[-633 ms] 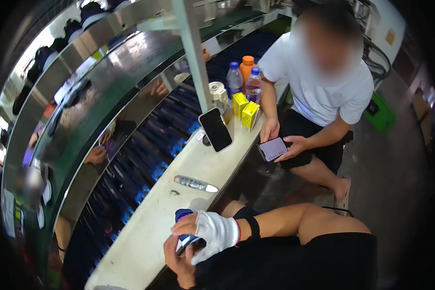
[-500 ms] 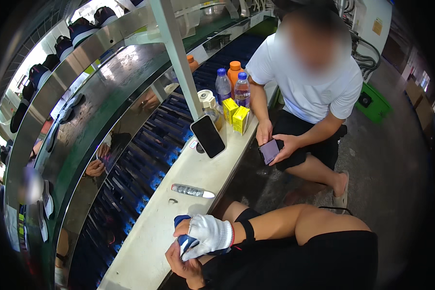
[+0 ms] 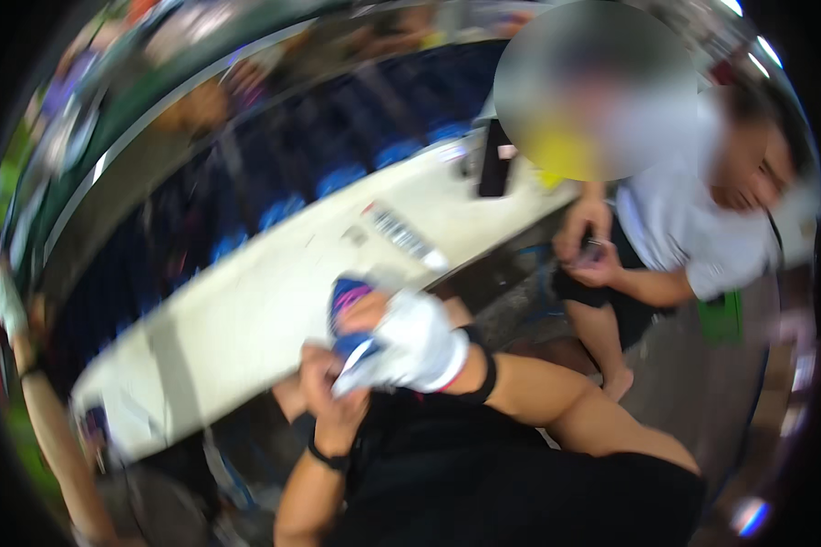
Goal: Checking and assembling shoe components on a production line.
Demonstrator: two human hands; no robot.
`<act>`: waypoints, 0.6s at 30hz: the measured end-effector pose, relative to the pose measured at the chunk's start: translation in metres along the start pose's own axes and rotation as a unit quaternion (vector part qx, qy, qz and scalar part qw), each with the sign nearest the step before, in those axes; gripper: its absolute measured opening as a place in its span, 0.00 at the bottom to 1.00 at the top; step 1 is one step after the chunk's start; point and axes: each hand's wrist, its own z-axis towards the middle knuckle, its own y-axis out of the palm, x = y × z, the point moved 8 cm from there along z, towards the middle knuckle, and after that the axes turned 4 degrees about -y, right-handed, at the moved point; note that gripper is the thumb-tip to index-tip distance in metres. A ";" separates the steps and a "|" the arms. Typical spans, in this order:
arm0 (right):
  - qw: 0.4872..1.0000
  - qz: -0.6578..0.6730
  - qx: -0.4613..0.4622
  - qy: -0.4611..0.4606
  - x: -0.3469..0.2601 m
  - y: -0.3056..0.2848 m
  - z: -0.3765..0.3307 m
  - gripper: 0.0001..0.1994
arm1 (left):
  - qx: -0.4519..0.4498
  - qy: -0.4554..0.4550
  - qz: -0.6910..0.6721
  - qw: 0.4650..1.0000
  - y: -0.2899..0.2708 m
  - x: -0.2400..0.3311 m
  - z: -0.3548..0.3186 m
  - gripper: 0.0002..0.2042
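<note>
Both my hands are close together over the near edge of the white bench (image 3: 246, 310). My right hand (image 3: 410, 342), in a white knit glove with bare fingertips, is closed round a blue-and-white shoe part (image 3: 348, 346) with pink lines on it. My bare left hand (image 3: 328, 378) pinches the white lower edge of the same piece. Motion blur and my fingers hide much of its shape. Just beyond my hands lies a printed tube (image 3: 406, 239) with a white tip, and beside it a small dark bit (image 3: 354, 235).
A dark phone (image 3: 495, 164) stands at the bench's far right. Behind the bench runs a roller conveyor (image 3: 265, 164). To the right sits a person in a white shirt (image 3: 666, 219), holding a small dark thing. Another person's arm (image 3: 55, 428) reaches in at far left.
My view has swung left and blurred, so the bench now lies more level and another person's arm shows at left. Both my hands still hold the shoe part.
</note>
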 end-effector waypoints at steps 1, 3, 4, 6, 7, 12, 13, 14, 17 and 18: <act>1.000 0.021 -0.008 -0.001 0.004 -0.009 0.001 0.32 | -0.010 0.079 -0.067 0.995 0.008 -0.004 0.003 0.26; 0.996 0.082 -0.025 0.000 0.017 -0.008 0.004 0.35 | -0.027 0.156 -0.008 0.987 0.010 0.014 0.020 0.22; 0.994 0.109 -0.030 -0.003 0.020 -0.010 0.007 0.37 | -0.038 0.170 -0.013 0.985 0.009 0.023 0.025 0.21; 0.985 0.145 -0.076 -0.044 0.027 -0.008 0.002 0.38 | -0.027 0.192 -0.012 0.981 0.014 0.022 0.021 0.22; 0.978 0.187 -0.086 -0.021 0.035 -0.002 -0.006 0.36 | -0.035 0.188 -0.007 0.982 0.013 0.020 0.022 0.23; 0.974 0.204 -0.096 -0.015 0.038 0.002 -0.012 0.31 | -0.049 0.194 0.016 0.980 0.008 0.011 0.032 0.23; 0.975 0.201 -0.090 -0.017 0.038 0.001 -0.011 0.31 | -0.067 0.205 0.019 0.976 0.009 0.010 0.036 0.24; 0.977 0.197 -0.084 -0.019 0.039 0.001 -0.009 0.30 | -0.087 0.215 0.022 0.972 0.010 0.009 0.040 0.26; 0.976 0.201 -0.074 -0.037 0.035 -0.005 -0.007 0.28 | -0.097 0.202 0.023 0.974 0.014 0.008 0.050 0.27; 0.979 0.190 -0.066 -0.042 0.032 -0.004 -0.007 0.28 | -0.101 0.180 0.011 0.978 0.016 0.008 0.056 0.28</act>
